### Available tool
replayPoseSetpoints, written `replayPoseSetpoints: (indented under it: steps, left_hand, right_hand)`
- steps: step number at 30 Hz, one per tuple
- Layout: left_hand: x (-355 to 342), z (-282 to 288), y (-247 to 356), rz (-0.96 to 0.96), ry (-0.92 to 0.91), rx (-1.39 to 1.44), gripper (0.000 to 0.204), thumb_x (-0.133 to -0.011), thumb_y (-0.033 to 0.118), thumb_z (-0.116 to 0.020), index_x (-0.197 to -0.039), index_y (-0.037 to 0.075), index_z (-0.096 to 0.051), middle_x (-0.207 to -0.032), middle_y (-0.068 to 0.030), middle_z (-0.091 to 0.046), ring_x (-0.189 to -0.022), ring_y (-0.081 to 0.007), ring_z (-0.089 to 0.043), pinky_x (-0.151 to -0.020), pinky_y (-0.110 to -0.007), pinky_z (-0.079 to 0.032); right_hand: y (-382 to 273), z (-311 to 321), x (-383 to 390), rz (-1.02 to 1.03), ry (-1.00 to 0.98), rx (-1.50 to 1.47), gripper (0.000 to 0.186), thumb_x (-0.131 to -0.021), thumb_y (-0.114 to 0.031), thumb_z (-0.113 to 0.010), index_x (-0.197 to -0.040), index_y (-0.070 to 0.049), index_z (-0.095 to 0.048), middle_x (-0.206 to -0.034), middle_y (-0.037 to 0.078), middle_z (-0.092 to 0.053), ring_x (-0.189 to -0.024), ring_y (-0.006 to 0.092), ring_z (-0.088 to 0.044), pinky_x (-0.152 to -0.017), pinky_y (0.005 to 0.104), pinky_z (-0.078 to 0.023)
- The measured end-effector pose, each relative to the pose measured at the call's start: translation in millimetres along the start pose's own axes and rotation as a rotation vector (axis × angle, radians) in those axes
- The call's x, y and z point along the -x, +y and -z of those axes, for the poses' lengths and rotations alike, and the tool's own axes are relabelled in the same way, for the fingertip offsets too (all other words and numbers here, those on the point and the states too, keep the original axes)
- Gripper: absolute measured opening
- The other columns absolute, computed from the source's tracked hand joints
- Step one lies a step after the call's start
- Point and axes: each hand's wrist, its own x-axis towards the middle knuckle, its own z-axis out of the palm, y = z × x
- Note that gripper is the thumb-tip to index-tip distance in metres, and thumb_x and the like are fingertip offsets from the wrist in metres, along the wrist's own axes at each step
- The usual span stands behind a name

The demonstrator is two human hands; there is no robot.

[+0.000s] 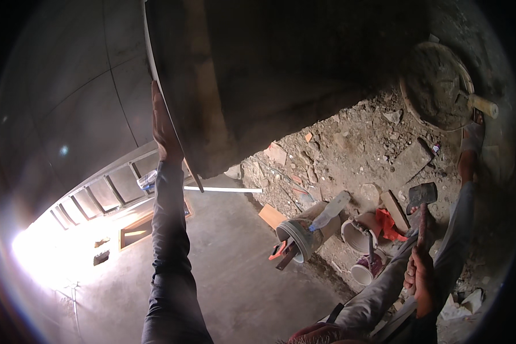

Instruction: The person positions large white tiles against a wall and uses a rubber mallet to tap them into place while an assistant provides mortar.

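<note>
My left hand (163, 129) is raised, with its palm and straight fingers laid flat along the thin pale edge of a large upright panel (180, 137). The panel's dark face fills the upper middle. Large grey tiles (69, 86) with thin joints lie to the left of it. At the lower right, my right hand (421, 274) is wrapped round the worn handle of a mallet (422, 194). Its dark, blocky head points away from me, apart from the panel. My trouser legs and feet show beyond that hand.
Rubble (338, 143) covers the ground at right, with a mortar tub (404, 94) and a trowel (484, 106). Near my legs stand a bucket of tools (295, 232), a white bucket (346, 235), a small can (362, 275) and a red cloth (390, 225). A ladder (112, 192) lies left.
</note>
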Motion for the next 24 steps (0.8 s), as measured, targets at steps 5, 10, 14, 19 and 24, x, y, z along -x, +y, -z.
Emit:
replayPoseSetpoints:
  steps: [5,10,14,19,24]
  left_hand:
    - [-13.5,9.9,23.5,0.532,-0.002,0.83,0.058,-0.111,0.033,-0.037,-0.155,-0.004,-0.029,-0.158,-0.0206,-0.038,-0.144,-0.0273,-0.04,-0.118,-0.038,-0.034]
    - [-16.2,19.5,1.1,0.404,-0.167,0.515,0.07,-0.106,0.044,-0.043,-0.157,-0.002,-0.027,-0.163,-0.0183,-0.03,-0.149,-0.0284,-0.031,-0.122,-0.036,-0.026]
    - [-41.9,50.9,-8.0,0.58,-0.405,0.641,0.092,-0.095,0.054,-0.06,-0.157,-0.003,-0.023,-0.162,-0.022,-0.03,-0.147,-0.0334,-0.036,-0.117,-0.038,-0.032]
    - [-46.0,49.6,-36.8,0.461,-0.556,0.664,0.08,-0.09,0.053,-0.067,-0.138,-0.007,-0.044,-0.136,-0.0237,-0.051,-0.123,-0.0343,-0.057,-0.1,-0.044,-0.047]
    - [-64.0,53.0,-23.9,0.501,-0.513,0.704,0.071,-0.09,0.047,-0.069,-0.13,-0.007,-0.047,-0.128,-0.0229,-0.051,-0.115,-0.0373,-0.062,-0.095,-0.045,-0.05]
  right_hand:
    - [17.8,23.7,-24.9,0.112,0.038,0.253,0.032,-0.098,-0.041,-0.062,-0.097,-0.01,-0.053,-0.062,0.006,-0.054,-0.043,0.0216,-0.05,-0.041,0.0386,-0.043]
    - [-30.2,-31.0,-0.7,0.763,0.207,0.91,0.041,-0.099,-0.036,-0.061,-0.12,-0.002,-0.052,-0.09,0.023,-0.064,-0.078,0.0442,-0.062,-0.067,0.0489,-0.05]
    - [-117.6,-133.0,59.8,1.099,0.136,0.951,0.037,-0.099,-0.032,-0.063,-0.118,-0.002,-0.053,-0.091,0.027,-0.064,-0.086,0.0491,-0.063,-0.068,0.0517,-0.049]
    - [-210.4,-316.0,154.8,1.965,-0.001,1.099,0.049,-0.098,-0.03,-0.066,-0.135,-0.001,-0.052,-0.105,0.02,-0.071,-0.084,0.0361,-0.073,-0.067,0.0437,-0.061]
    - [-250.3,-387.2,167.4,2.251,0.321,1.3,0.062,-0.096,-0.034,-0.068,-0.149,-0.017,-0.041,-0.083,0.015,-0.068,-0.064,0.0288,-0.068,-0.057,0.0399,-0.057]
